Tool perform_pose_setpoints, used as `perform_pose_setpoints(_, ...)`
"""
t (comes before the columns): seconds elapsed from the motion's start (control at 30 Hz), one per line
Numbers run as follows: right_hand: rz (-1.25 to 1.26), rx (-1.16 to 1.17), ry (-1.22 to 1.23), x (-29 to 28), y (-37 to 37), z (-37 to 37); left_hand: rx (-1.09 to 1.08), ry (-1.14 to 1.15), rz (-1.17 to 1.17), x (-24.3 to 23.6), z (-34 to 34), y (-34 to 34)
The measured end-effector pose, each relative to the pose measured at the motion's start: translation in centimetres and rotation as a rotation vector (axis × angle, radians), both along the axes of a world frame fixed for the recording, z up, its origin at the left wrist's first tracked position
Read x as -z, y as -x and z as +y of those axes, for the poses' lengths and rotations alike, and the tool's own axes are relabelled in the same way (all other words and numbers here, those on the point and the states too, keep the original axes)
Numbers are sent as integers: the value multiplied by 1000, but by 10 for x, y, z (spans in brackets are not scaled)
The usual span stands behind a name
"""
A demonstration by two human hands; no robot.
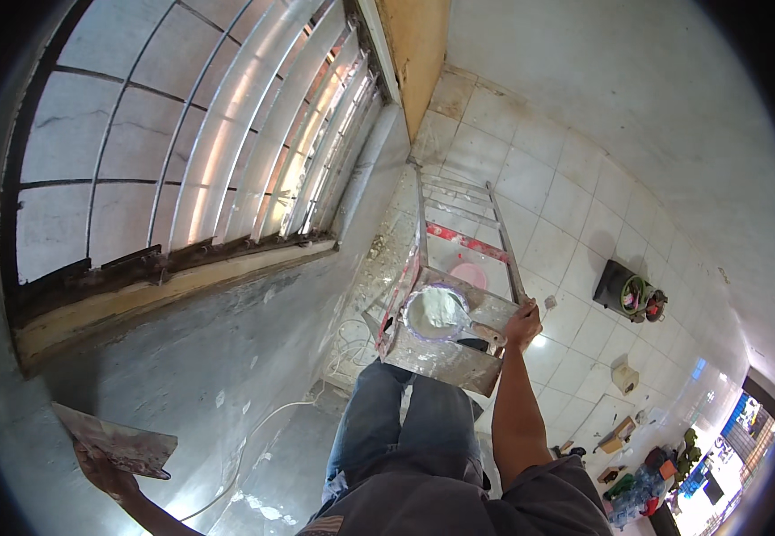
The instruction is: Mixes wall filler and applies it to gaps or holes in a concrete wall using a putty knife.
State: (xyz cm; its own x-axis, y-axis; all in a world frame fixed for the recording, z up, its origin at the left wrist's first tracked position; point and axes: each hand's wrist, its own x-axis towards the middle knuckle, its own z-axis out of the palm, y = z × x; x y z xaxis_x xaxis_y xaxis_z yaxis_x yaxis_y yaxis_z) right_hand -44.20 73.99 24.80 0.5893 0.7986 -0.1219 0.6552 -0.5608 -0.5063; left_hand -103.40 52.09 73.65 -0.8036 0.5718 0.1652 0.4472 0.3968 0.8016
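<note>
In the head view, the left hand point(106, 473) grips a flat plaster board point(119, 442) near the grey wall point(209, 357). The right hand point(523, 323) clenches a tool handle point(488, 332) reaching into the plaster bucket point(437, 313), which sits on the ladder point(459, 268) top within reach.

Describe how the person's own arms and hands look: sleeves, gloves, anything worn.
Both forearms are bare, with no gloves, watch or rings visible on the left hand or right hand. A dark grey short sleeve covers the right upper arm; the left sleeve is out of view.

One head-worn fisheye view looks steeply down from high on a ladder point(459, 268) to the floor point(566, 214) far below.
</note>
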Motion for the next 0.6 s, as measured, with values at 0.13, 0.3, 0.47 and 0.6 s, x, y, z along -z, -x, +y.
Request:
perform_pose_setpoints(0.13,34,15,61,-19,8,6,25,-39,-7,-11,-3,1)
perform_pose_setpoints(0.3,40,-4,-4,-20,11,11,51,-68,-24,-13,-9,10)
perform_pose_setpoints(0.47,23,-15,-60,2,2,5,80,-43,-5,-12,-11,24)
perform_pose_setpoints(0.6,-25,-191,-139,43,-41,-6,38,-75,19,15,7,32)
